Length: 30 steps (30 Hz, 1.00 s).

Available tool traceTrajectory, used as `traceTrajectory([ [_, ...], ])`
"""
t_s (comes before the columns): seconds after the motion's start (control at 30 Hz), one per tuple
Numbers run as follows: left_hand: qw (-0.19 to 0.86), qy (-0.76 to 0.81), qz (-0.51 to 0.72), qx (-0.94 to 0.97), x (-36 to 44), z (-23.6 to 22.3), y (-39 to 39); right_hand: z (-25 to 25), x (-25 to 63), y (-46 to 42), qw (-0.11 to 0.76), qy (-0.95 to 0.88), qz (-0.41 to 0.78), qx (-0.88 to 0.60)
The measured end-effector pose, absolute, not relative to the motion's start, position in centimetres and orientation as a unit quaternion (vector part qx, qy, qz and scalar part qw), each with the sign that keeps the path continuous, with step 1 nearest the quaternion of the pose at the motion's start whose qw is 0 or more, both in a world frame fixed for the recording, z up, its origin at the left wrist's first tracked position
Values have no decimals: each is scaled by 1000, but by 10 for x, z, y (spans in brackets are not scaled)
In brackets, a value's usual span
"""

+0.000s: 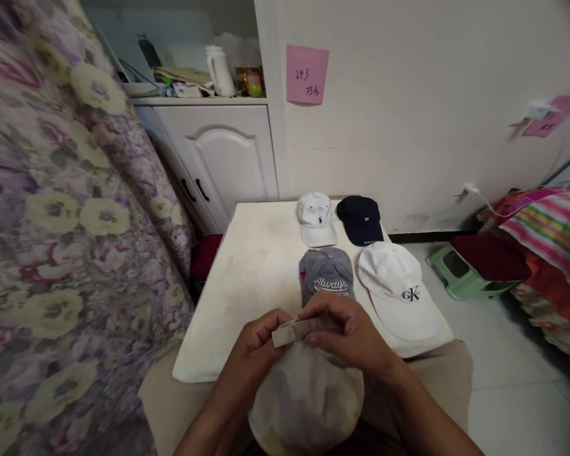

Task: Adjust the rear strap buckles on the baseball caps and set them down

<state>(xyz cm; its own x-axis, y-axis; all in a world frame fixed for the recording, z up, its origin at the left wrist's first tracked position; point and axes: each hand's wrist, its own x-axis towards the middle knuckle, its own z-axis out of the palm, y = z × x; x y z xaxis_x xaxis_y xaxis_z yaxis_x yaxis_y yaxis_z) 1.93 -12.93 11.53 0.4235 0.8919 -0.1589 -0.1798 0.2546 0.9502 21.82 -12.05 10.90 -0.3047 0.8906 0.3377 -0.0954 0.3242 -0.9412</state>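
A beige baseball cap hangs over my lap at the table's near edge, its back strap turned up between my hands. My left hand pinches the strap near its loose end. Closed on the strap's other side is my right hand, thumb below and fingers above. Just beyond my fingers lies a grey cap with "Always" lettering. To its right rests a white cap marked CK. Farther back sit a smaller white cap and a navy cap, side by side.
The caps lie on a cream-covered table against the wall. A floral curtain hangs close on the left, beside a white cabinet. On the right, a green stool stands by a bed with a striped cover.
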Motion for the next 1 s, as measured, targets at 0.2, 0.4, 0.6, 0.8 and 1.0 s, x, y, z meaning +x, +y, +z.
traceTrajectory([
  [0.2,700,392,385,456,21,116,-130,106,214,-121,514,-660,451,-312],
  [0.4,681,410,393,463,23,115,-129,110,213,-120,517,-751,290,-290],
  [0.6,658,431,387,482,21,114,-127,113,211,-120,489,-779,266,-289],
  [0.8,667,442,385,461,23,125,-131,114,207,-120,476,-777,312,-270],
  [1.0,699,425,386,427,22,132,-133,116,207,-121,513,-734,362,-258],
])
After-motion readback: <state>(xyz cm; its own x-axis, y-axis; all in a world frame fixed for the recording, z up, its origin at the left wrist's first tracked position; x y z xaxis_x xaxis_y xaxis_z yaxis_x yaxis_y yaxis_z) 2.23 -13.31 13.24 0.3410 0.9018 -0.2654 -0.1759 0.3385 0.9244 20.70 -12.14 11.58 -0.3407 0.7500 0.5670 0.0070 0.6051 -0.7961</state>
